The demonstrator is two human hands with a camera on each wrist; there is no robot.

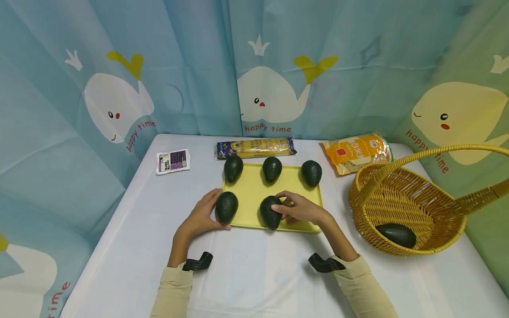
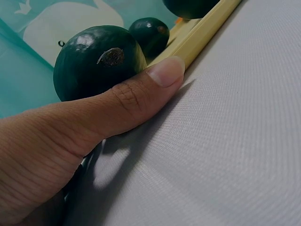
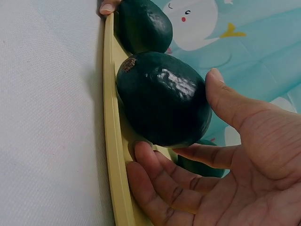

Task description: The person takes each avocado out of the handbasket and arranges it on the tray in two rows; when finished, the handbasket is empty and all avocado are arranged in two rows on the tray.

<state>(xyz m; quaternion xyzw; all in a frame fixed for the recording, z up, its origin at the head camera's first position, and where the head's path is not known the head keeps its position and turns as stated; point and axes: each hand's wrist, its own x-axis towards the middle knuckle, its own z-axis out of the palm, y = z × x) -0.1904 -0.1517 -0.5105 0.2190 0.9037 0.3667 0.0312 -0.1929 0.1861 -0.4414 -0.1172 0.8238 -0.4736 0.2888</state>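
A yellow tray [image 1: 249,194] on the table bears several dark green avocados, three along its back edge and two at the front. My left hand [image 1: 202,215] holds the tray's front left corner, its thumb [image 2: 164,73] lying along the front rim. Beside that hand sits the front left avocado [image 1: 227,207]. My right hand [image 1: 299,206] grips the other front avocado [image 1: 271,213], thumb on its upper side and fingers beneath it. In the right wrist view this avocado [image 3: 162,101] is close over the tray's front rim [image 3: 111,122].
A wicker basket [image 1: 359,221] with a tall handle stands at the right, one avocado [image 1: 396,235] inside. Behind the tray lie a noodle pack [image 1: 256,148] and an orange-printed bag [image 1: 358,152]. A small white and purple packet [image 1: 173,161] lies back left. Curtains [image 1: 199,66] enclose the table.
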